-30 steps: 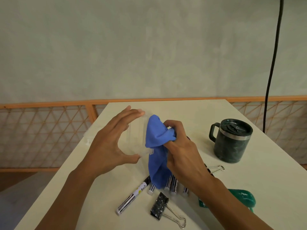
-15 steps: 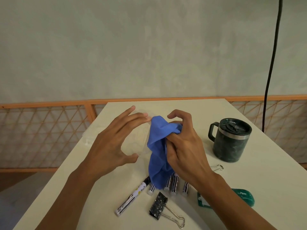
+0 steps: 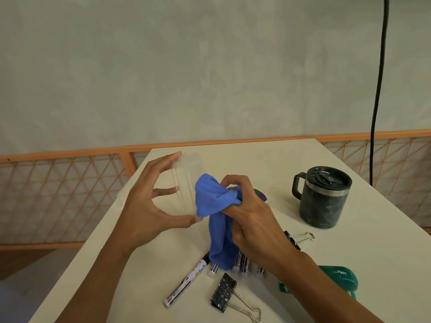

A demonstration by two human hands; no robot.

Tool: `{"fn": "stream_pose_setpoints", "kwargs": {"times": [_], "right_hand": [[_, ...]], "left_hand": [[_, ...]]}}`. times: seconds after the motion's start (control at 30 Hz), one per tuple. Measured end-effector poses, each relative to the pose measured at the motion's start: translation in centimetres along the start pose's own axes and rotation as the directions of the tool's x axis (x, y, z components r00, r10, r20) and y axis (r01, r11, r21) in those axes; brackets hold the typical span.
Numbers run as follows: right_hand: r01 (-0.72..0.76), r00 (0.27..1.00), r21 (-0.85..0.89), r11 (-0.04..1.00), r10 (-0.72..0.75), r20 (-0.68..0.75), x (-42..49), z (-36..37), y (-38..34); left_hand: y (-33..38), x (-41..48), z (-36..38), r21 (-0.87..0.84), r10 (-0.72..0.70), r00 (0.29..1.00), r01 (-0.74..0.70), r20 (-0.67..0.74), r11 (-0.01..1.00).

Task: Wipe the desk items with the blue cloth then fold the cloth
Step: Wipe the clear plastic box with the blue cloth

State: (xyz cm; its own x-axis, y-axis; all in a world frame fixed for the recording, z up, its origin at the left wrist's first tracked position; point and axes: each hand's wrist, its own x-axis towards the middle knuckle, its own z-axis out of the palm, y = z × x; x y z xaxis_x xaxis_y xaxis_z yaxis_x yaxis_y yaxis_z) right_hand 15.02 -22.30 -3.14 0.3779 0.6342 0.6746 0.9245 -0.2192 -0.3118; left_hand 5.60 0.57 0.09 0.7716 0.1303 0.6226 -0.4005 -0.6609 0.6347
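Note:
My left hand point(image 3: 149, 206) holds a clear plastic box point(image 3: 186, 185) above the desk, fingertips on its top edge and thumb under its lower edge. My right hand point(image 3: 251, 217) grips the bunched blue cloth point(image 3: 217, 220) and presses it against the box's right side. The cloth's tail hangs down over several white markers point(image 3: 186, 283) lying on the desk. A black binder clip point(image 3: 224, 293) lies in front of them.
A dark mug with a lid point(image 3: 324, 197) stands at the right on the cream desk point(image 3: 384, 241). A second binder clip point(image 3: 300, 236) and a green stapler-like object point(image 3: 338, 279) lie near my right forearm. A black cable point(image 3: 377, 89) hangs at the right.
The right hand has shifted the cloth along the box's right side, and the left fingers have spread wider on the box, which now stands more upright.

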Motion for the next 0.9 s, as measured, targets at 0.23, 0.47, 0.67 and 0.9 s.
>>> {"fn": "stream_pose_setpoints", "kwargs": {"times": [0.23, 0.47, 0.67, 0.9], "right_hand": [[-0.207, 0.952, 0.264, 0.942, 0.256, -0.167, 0.0, -0.7, 0.7], [-0.317, 0.915, 0.609, 0.727, 0.403, -0.003, 0.6, -2.0, -1.2], [-0.500, 0.861, 0.131, 0.856, 0.508, -0.030, 1.3, -2.9, 0.5], [-0.451, 0.769, -0.228, 0.863, 0.506, 0.391, 1.3, -4.8, 1.4]], "left_hand": [[-0.4, 0.4, -1.1, -0.322, -0.227, 0.972, 0.197, -0.060, 0.926], [0.8, -0.2, 0.2, -0.518, -0.384, 0.923, 0.337, 0.018, 0.786], [1.2, 0.0, 0.3, -0.533, -0.400, 0.915, 0.363, 0.049, 0.764], [0.9, 0.2, 0.3, -0.533, -0.375, 0.927, 0.326, 0.018, 0.780]]}}
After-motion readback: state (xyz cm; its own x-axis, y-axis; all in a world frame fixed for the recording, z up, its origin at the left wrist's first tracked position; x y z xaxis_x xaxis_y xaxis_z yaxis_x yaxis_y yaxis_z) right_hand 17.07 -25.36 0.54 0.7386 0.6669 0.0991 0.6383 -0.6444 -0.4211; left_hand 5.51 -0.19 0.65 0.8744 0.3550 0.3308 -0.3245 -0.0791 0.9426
